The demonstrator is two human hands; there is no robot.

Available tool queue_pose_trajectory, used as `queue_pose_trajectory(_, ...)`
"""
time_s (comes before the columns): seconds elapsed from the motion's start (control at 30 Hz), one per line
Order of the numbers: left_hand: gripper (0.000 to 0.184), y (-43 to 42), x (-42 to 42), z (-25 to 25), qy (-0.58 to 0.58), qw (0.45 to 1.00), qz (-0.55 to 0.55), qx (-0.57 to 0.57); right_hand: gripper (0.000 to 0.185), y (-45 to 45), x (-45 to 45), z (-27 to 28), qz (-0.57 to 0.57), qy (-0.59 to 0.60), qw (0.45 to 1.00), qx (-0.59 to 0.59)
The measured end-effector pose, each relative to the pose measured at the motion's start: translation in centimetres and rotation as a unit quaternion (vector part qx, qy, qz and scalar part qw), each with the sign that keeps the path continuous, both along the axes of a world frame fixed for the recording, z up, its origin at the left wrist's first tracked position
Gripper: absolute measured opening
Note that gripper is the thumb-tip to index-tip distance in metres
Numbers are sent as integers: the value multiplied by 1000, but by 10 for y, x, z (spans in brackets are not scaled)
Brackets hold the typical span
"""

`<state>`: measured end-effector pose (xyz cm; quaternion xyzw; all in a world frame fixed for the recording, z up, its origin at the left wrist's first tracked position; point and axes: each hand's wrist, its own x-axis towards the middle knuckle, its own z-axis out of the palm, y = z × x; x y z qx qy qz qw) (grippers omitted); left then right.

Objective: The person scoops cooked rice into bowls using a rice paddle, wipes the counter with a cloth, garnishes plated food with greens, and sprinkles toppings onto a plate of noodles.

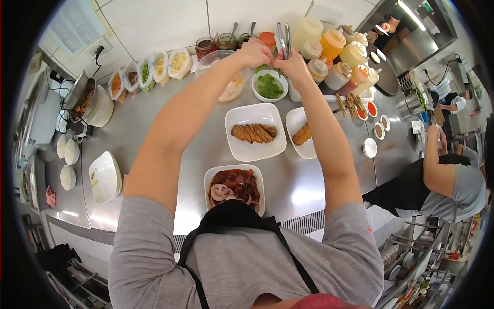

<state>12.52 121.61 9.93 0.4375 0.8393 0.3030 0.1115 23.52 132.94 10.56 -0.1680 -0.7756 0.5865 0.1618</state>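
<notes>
My left hand [256, 54] and my right hand [293, 67] come together at the back of the counter, fingers bent in a pinch. Bits of green herb leaves [261, 67] show just under the fingertips. Directly below is a white bowl of leafy greens [269, 85]. Metal tongs [284, 38] stand upright behind my right hand; whether it touches them I cannot tell. Nearer me, a square white dish [239, 152] holds sliced browned meat [253, 133]. My right forearm partly covers a second dish with a similar piece [302, 135].
In front of my apron sits a dish of dark red stew with onion rings [234, 188]. Squeeze bottles [333, 44] crowd the back right, near small sauce cups [379, 130]. Bagged ingredients [146, 74] line the wall. A co-worker [437, 175] stands at right.
</notes>
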Motion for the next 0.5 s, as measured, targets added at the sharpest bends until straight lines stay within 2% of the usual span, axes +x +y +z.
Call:
queue_pose_trajectory(0.03, 21, -2, 3, -1, -8, 1000, 10, 23, 31, 0, -1, -2, -6, -8, 1000, -11)
queue_pose_trajectory(0.1, 20, -7, 2, 1, -45, 998, -39, 13, 29, -1, -2, -7, -16, -20, 999, -25)
queue_pose_trajectory(0.17, 16, -10, 5, -2, -129, 988, 8, 87, 28, -4, -1, -4, 2, 0, 996, -88)
queue_pose_trajectory(0.2, 16, -12, 8, -4, -72, 989, 39, 122, 28, -4, -1, -1, 1, -1, 996, -89)
queue_pose_trajectory(0.27, 16, -19, 0, 2, -48, 987, 46, 147, 25, -4, 1, 7, 6, -1, 1000, 28)
queue_pose_trajectory(0.3, 17, -23, -4, 4, -26, 984, 52, 169, 25, -2, 2, 14, 5, -7, 1000, 24)
queue_pose_trajectory(0.33, 18, -26, -5, 2, 33, 974, 51, 218, 24, 0, 2, 22, -14, 38, 993, 107)
queue_pose_trajectory(0.37, 25, -31, -2, 8, -4, 976, 61, 211, 22, 2, 4, 21, -33, 82, 978, 190)
queue_pose_trajectory(0.4, 25, -36, 8, 11, -24, 970, 55, 234, 22, 2, 3, 15, -35, 75, 979, 185)
queue_pose_trajectory(0.43, 24, -41, 22, 19, -39, 964, 49, 259, 20, 2, 0, 9, -87, 63, 974, 199)
queue_pose_trajectory(0.47, 24, -34, 19, 3, -38, 964, 48, 257, 19, 1, -4, 2, -138, 53, 965, 215)
queue_pose_trajectory(0.5, 24, -26, 22, -23, 42, 985, 88, 145, 22, -5, 0, -16, -57, -24, 867, 495)
